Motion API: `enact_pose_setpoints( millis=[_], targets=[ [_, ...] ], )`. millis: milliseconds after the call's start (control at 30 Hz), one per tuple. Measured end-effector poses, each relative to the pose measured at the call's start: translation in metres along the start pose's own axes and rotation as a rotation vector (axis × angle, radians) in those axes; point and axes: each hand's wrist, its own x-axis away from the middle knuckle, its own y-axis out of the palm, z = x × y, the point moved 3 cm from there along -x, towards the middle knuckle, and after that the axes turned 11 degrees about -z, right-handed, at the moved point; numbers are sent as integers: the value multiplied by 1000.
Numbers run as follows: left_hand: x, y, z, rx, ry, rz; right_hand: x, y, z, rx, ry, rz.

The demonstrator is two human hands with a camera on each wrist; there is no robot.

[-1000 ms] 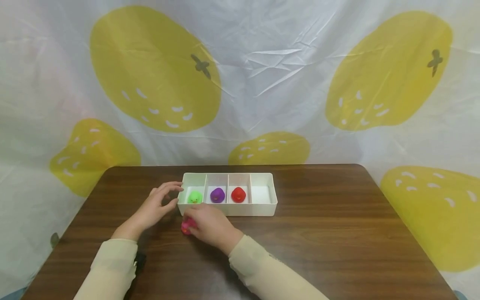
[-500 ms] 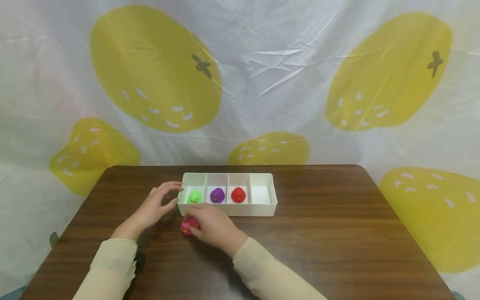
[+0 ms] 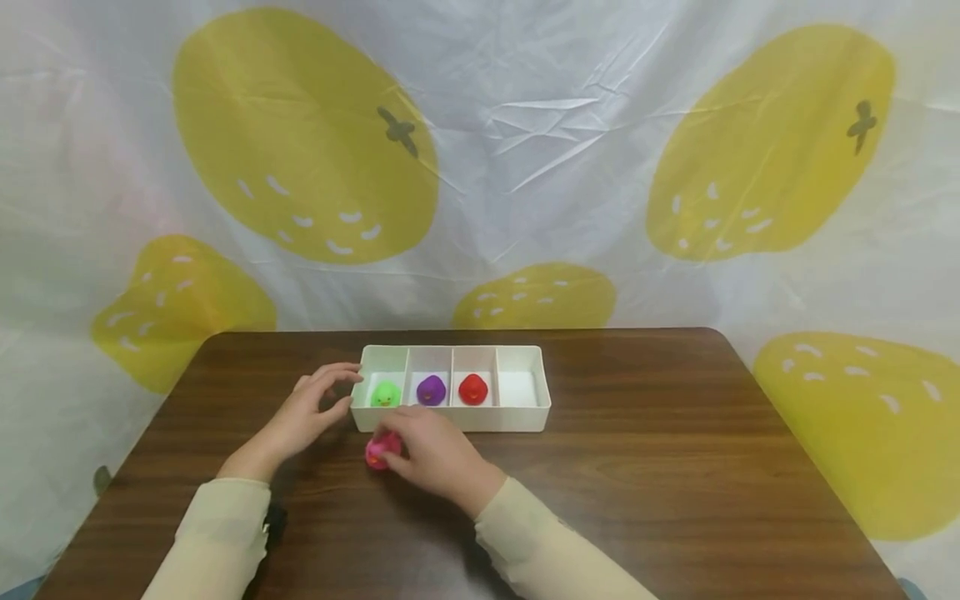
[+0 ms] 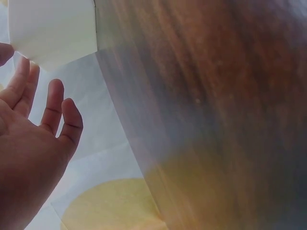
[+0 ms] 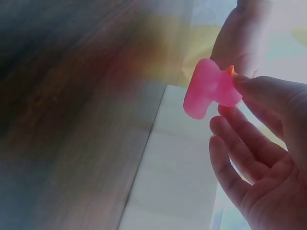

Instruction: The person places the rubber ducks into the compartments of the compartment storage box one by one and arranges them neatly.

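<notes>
A pink rubber duck (image 5: 207,88) with an orange beak is pinched between the thumb and fingers of my right hand (image 3: 431,454), just in front of a white divided box (image 3: 495,419). My left hand (image 3: 303,417) is at the box's left end, its fingertips touching the wall there and its fingers loosely extended. Inside the box, from the left, sit a green duck (image 3: 386,394), a purple duck (image 3: 431,390) and a red duck (image 3: 473,389), each in its own compartment. The rightmost compartment holds nothing. In the left wrist view, my fingers (image 4: 53,108) reach toward the box's end.
The brown wooden table (image 3: 660,475) spreads around the box, with its back edge close behind. A pale curtain (image 3: 510,208) printed with large yellow fruit hangs beyond it. Something small and dark (image 3: 275,521) shows beside my left sleeve.
My right hand has shifted slightly right along the box front with the pink duck, which is turned a little. My left hand stays at the box's left end.
</notes>
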Motion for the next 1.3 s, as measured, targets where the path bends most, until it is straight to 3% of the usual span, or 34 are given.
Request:
enact_pose_setpoints(
  millis=[1300],
  targets=[
    [2,0,2,-4,-16,-12,18,-24,7,-33,23,59]
  ],
)
